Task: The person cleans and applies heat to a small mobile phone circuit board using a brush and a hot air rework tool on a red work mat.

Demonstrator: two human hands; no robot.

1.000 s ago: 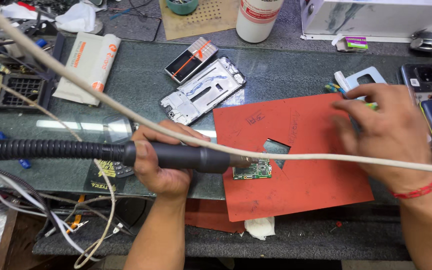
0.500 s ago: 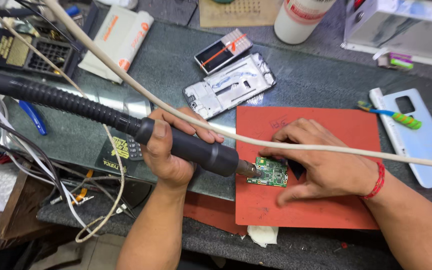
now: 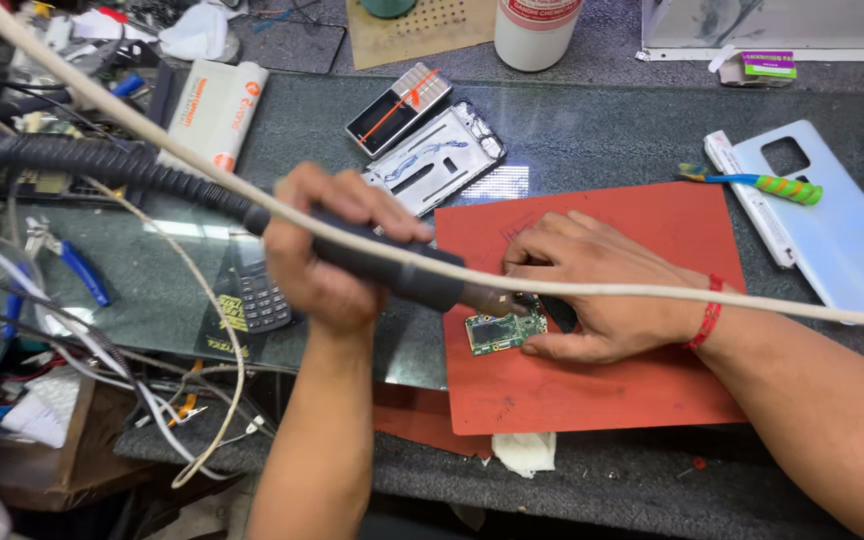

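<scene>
My left hand (image 3: 327,250) grips the black handle of a hot-air wand (image 3: 392,268) fed by a ribbed black hose (image 3: 102,165). The wand's metal nozzle points at a small green circuit board (image 3: 497,332) lying on a red work mat (image 3: 642,390). My right hand (image 3: 592,285) rests on the mat with its fingers curled around the board's right side, pinning it down. A red thread band circles that wrist. A pale cable (image 3: 202,165) crosses in front of both hands.
A silver phone frame (image 3: 437,160) and a black flat part (image 3: 397,108) lie behind the mat. A light blue phone back cover (image 3: 832,235) and a green-handled brush (image 3: 752,183) sit at the right. Blue-handled pliers (image 3: 77,268), wires and a small keypad phone (image 3: 264,296) crowd the left.
My right hand came in from the right side of the bench onto the mat and settled on the circuit board. The wand nozzle stays at the board while the view shifted.
</scene>
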